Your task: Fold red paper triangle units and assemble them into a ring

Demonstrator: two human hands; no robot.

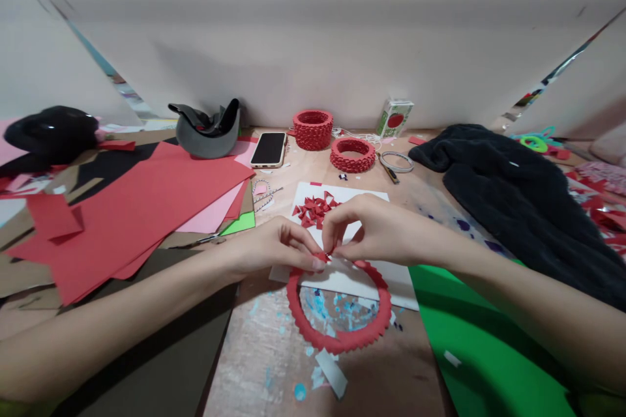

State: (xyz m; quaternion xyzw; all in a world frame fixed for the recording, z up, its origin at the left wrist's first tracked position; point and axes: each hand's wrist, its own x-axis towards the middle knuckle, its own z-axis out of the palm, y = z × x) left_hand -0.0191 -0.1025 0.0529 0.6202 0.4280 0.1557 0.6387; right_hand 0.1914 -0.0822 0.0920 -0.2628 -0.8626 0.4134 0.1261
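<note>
A ring of interlocked folded red paper (385,300) with a toothed outer edge is held up in front of me. My left hand (293,244) is closed, its thumb and fingers pinching the ring's far side. Right beside it, my right hand (355,231) is pinched at the same spot, with a small folded red paper piece (328,257) at its fingertips, mostly hidden. Behind the hands, a pile of folded red paper pieces (313,208) lies on a white sheet (401,283).
Two stacked red paper rings, a taller one (313,131) and a lower one (353,156), stand at the back. Near them are a phone (268,150), a cutter knife (388,171) and a small box (395,118). Red sheets (147,208), a grey cap (208,133) and dark cloth (508,189) flank the board.
</note>
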